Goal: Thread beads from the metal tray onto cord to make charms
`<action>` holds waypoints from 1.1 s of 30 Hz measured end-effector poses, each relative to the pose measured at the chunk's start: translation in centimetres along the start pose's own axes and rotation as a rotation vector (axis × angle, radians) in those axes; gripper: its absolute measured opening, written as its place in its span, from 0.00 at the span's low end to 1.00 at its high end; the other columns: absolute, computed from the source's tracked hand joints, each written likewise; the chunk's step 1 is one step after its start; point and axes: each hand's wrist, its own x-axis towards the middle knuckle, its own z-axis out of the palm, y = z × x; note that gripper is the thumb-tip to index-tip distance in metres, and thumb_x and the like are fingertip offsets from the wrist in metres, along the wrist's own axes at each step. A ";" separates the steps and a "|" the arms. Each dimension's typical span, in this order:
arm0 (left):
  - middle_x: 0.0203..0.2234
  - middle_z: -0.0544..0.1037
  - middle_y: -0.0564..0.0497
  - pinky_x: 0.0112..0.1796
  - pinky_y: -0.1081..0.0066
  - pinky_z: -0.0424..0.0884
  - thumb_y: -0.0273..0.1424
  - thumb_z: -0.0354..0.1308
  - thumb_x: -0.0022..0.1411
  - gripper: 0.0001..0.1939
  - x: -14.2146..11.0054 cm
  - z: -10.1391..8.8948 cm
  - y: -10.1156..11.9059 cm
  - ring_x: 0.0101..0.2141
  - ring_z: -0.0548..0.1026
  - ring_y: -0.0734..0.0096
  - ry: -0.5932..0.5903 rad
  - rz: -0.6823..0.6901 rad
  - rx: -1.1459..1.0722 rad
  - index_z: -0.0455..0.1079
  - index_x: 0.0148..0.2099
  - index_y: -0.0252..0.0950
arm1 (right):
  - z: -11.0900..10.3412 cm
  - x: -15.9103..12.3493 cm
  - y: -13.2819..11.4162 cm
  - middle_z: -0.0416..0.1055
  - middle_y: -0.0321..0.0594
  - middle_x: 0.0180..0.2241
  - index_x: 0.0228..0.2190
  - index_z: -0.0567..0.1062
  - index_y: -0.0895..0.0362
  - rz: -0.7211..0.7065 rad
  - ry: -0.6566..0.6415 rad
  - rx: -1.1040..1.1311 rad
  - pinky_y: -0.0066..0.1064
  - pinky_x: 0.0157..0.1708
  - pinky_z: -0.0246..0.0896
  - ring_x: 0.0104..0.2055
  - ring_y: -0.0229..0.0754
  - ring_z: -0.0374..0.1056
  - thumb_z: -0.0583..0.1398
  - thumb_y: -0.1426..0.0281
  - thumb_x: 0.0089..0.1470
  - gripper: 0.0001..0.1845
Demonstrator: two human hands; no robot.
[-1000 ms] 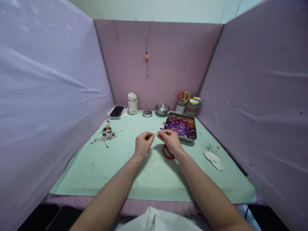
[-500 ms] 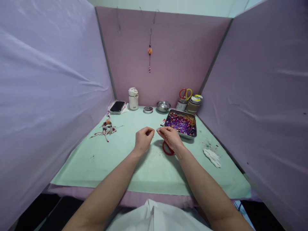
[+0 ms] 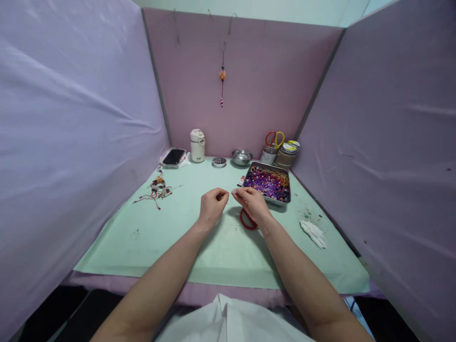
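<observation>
Over the middle of the table my left hand [image 3: 213, 205] is closed in a pinch; what its fingertips hold is too small to name. My right hand [image 3: 252, 202] faces it across a narrow gap, pinching a small clear bead [image 3: 234, 191] between thumb and forefinger. Red-handled scissors [image 3: 248, 219] lie partly hidden beneath my right hand and wrist. Just beyond that hand stands a metal tray [image 3: 273, 201] filled with purple, red and dark beads [image 3: 267, 182] and some golden thread.
Finished-looking beaded strings [image 3: 158, 190] lie at the left. Along the back stand a phone [image 3: 174, 157], a white bottle [image 3: 197, 146], a steel bowl [image 3: 242, 157] and a can with scissors [image 3: 270, 154]. A white cloth [image 3: 313, 234] lies right; a beaded pendant [image 3: 223, 76] hangs behind.
Both hands keep almost the same place and pinch. Only a very slight shift of the camera view shows.
</observation>
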 end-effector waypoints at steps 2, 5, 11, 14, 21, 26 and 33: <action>0.22 0.75 0.54 0.31 0.74 0.64 0.29 0.54 0.53 0.07 0.0 0.0 0.0 0.24 0.68 0.76 -0.005 0.003 0.009 0.73 0.27 0.35 | 0.0 0.0 0.0 0.74 0.39 0.27 0.21 0.74 0.58 -0.002 -0.004 -0.009 0.32 0.49 0.67 0.36 0.38 0.71 0.72 0.66 0.32 0.14; 0.22 0.75 0.53 0.30 0.74 0.64 0.29 0.54 0.53 0.07 0.0 0.0 0.0 0.24 0.68 0.76 -0.007 0.004 0.025 0.73 0.27 0.36 | 0.0 0.1 0.0 0.74 0.39 0.27 0.21 0.73 0.58 -0.007 -0.004 -0.030 0.34 0.49 0.67 0.37 0.39 0.71 0.71 0.65 0.32 0.14; 0.23 0.76 0.53 0.31 0.74 0.64 0.28 0.55 0.54 0.07 0.0 0.0 -0.1 0.24 0.68 0.76 -0.007 0.025 0.053 0.74 0.28 0.36 | 0.2 -0.1 -0.2 0.74 0.39 0.26 0.20 0.74 0.58 -0.011 0.007 -0.049 0.33 0.48 0.67 0.35 0.38 0.71 0.71 0.65 0.32 0.14; 0.23 0.76 0.53 0.31 0.74 0.64 0.28 0.55 0.54 0.07 0.1 0.0 -0.3 0.25 0.68 0.75 -0.010 0.062 0.075 0.74 0.29 0.36 | 0.3 -0.2 -0.2 0.74 0.38 0.26 0.21 0.74 0.59 -0.009 0.016 -0.043 0.32 0.47 0.66 0.33 0.37 0.70 0.71 0.65 0.32 0.15; 0.25 0.77 0.52 0.31 0.73 0.64 0.27 0.54 0.55 0.07 0.1 0.0 -0.5 0.25 0.68 0.75 0.000 0.114 0.099 0.74 0.30 0.36 | 0.5 -0.4 -0.4 0.73 0.37 0.25 0.21 0.74 0.58 -0.025 0.015 -0.062 0.34 0.47 0.66 0.33 0.37 0.70 0.72 0.64 0.31 0.16; 0.25 0.77 0.51 0.32 0.73 0.65 0.27 0.55 0.56 0.07 0.1 0.0 -0.3 0.25 0.69 0.74 0.006 0.129 0.082 0.74 0.30 0.36 | 0.4 -0.3 -0.3 0.73 0.37 0.25 0.21 0.74 0.58 -0.043 0.007 -0.058 0.34 0.47 0.66 0.33 0.37 0.70 0.71 0.64 0.31 0.15; 0.25 0.78 0.52 0.32 0.73 0.65 0.28 0.55 0.56 0.07 0.1 0.0 -0.5 0.26 0.69 0.74 0.006 0.138 0.104 0.74 0.30 0.37 | 0.6 -0.3 -0.5 0.73 0.37 0.25 0.21 0.74 0.58 -0.027 0.027 -0.064 0.34 0.47 0.66 0.33 0.37 0.70 0.71 0.63 0.31 0.16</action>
